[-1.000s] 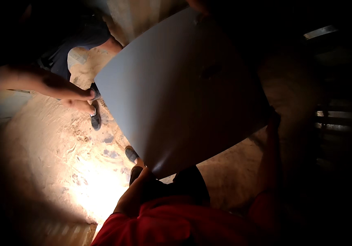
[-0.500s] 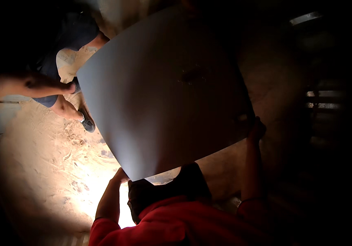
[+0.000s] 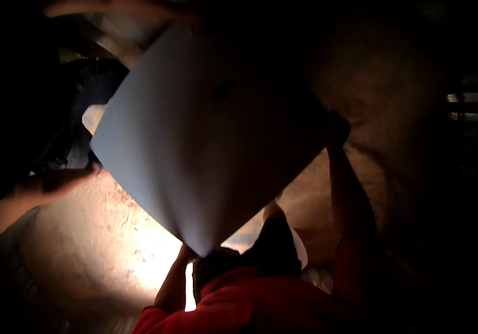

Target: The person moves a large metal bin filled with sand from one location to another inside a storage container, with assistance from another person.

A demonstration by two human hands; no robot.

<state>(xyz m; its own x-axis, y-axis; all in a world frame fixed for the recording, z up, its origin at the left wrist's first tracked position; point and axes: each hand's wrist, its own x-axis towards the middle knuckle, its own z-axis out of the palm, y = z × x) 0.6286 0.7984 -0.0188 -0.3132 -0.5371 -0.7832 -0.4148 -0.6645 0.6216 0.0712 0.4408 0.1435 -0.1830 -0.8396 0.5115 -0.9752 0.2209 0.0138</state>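
A large, flat grey panel spans the middle of the view, with one corner pointing toward me. My left hand is closed on the edge beside that near corner; its fingers are mostly behind the panel. At the right corner, my right hand grips the panel, dim in shadow. Across from me a co-worker's hand touches the panel's left corner, and that person's other arm reaches along the far edge. The panel's far right part fades into darkness.
Sandy ground lies below, brightly lit near my left arm. The co-worker's dark clothing shows behind the panel's left side. Pale slatted shapes stand at the far right in deep shadow.
The panel has turned counterclockwise: its right corner and my right hand have moved farther away, its left corner nearer. The co-worker's left-side hand has moved nearer with it, and their other arm has appeared.
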